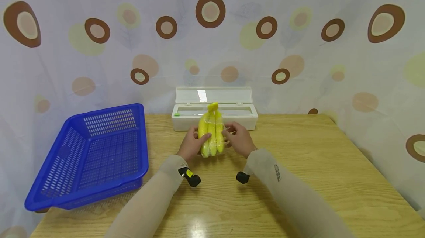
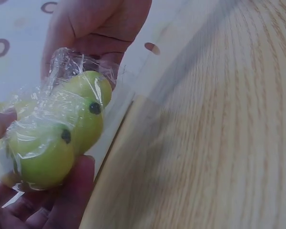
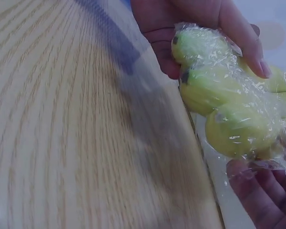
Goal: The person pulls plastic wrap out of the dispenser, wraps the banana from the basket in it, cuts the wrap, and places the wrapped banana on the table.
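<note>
A bunch of yellow bananas, wrapped in clear cling film, is held up over the table, stem upward. My left hand grips its left side, thumb across the front and fingers behind. At the right edge, my right hand has its thumb by the outer banana and its fingers curled behind, holding the film there. Dark tips of the bananas face the right wrist camera. Loose, crinkled film stands out beside the right hand in the left wrist view.
Behind the bananas is a white cling film dispenser with its clear lid raised and a small green piece at its left end. A blue plastic basket stands at the left of the wooden table. A patterned curtain hangs behind.
</note>
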`<state>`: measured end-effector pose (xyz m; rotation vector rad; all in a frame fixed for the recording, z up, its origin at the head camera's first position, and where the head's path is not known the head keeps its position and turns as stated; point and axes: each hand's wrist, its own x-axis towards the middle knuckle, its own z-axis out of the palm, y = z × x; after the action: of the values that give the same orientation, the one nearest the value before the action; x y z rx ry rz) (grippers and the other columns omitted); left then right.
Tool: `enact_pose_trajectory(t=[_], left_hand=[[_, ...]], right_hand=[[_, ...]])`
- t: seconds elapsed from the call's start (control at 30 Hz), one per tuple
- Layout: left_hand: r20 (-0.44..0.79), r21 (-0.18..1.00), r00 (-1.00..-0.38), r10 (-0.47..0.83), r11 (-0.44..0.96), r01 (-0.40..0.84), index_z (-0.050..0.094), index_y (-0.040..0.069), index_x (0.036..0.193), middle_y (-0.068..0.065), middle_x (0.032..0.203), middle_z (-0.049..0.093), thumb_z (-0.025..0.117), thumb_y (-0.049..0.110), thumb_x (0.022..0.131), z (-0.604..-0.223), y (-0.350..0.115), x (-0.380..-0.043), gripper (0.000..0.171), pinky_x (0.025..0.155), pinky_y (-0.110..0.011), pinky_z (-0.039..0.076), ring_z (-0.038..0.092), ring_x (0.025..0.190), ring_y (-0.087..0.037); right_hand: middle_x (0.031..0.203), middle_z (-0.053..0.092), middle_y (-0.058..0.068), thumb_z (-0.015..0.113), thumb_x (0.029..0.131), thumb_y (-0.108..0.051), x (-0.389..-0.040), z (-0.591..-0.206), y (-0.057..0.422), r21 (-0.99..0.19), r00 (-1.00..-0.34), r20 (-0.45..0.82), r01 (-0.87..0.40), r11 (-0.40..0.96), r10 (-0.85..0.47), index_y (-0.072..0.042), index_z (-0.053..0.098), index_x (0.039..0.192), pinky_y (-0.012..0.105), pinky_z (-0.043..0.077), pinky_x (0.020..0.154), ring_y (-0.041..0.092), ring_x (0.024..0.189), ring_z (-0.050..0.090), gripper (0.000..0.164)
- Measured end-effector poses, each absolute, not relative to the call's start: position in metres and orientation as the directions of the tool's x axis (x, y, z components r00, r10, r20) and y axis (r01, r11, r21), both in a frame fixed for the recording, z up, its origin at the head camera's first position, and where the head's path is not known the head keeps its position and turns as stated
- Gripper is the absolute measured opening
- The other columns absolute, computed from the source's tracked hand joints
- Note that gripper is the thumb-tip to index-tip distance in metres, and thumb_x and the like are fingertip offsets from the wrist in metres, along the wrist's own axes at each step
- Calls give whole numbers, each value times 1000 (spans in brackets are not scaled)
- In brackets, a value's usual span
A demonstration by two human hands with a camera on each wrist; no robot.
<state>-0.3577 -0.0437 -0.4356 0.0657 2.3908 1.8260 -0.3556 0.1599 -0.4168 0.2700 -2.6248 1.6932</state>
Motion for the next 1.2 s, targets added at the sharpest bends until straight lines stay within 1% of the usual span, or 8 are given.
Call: enact_pose_trajectory(t=[0.17,0.33,0.5,0.67,0.8,1.0,1.13,1.2], left_hand=[[-95,959,-987,126,279,-56,44,17,143,-15,125,65,54,50,101,-435,-45,-357,55,77,-35,61,69,98,-22],[-134,929,-985,109,359,-87,50,15,146,-8,122,66,35,45,106,-434,-47,-357,52,92,-37,54,63,102,-18],[-153,890,-981,122,449,-83,58,11,139,-7,115,68,39,40,107,-437,-49,-358,47,92,-33,51,61,98,-17],[-137,891,-986,100,447,-78,52,10,141,-11,118,65,51,39,103,-441,-50,-362,47,74,-27,54,63,91,-17],[-145,885,-987,76,456,-95,55,10,127,-11,108,67,59,37,99,-444,-51,-365,40,64,-26,52,63,84,-18],[-172,844,-980,100,528,-94,58,10,121,-6,100,69,57,36,100,-445,-51,-367,33,63,-25,50,66,80,-15],[-149,807,-984,98,586,-64,60,12,122,-6,105,67,56,39,101,-444,-51,-368,35,65,-27,51,65,81,-16],[-125,771,-988,92,636,-38,62,14,122,-6,109,68,55,41,101,-444,-52,-368,35,72,-31,53,65,86,-17]], right_hand=[[108,61,17,62,100,-16,-359,-423,160,-925,-990,95,-126,360,-102,-5,62,124,39,63,71,25,80,67,26],[101,67,14,63,99,-11,-363,-427,162,-936,-997,50,-68,347,-61,-1,66,112,33,62,69,17,74,66,17],[95,70,16,60,99,-6,-362,-427,165,-948,-997,-33,12,317,-63,5,68,111,35,62,71,14,69,66,18],[97,71,15,57,100,-5,-365,-431,171,-935,-995,-59,26,354,-83,6,67,116,34,62,74,14,73,66,22],[91,70,15,59,98,-3,-369,-437,174,-923,-994,-54,14,385,-91,6,67,110,32,60,68,16,70,65,17],[81,70,9,62,96,-4,-371,-443,174,-891,-993,-80,35,452,-81,2,72,101,28,56,60,14,64,64,13],[88,72,11,62,97,-6,-370,-441,173,-881,-995,-71,30,472,-68,0,73,104,28,57,63,16,69,65,15],[95,72,13,62,98,-8,-370,-440,174,-876,-995,-71,27,481,-74,0,72,108,29,58,65,17,73,66,16]])
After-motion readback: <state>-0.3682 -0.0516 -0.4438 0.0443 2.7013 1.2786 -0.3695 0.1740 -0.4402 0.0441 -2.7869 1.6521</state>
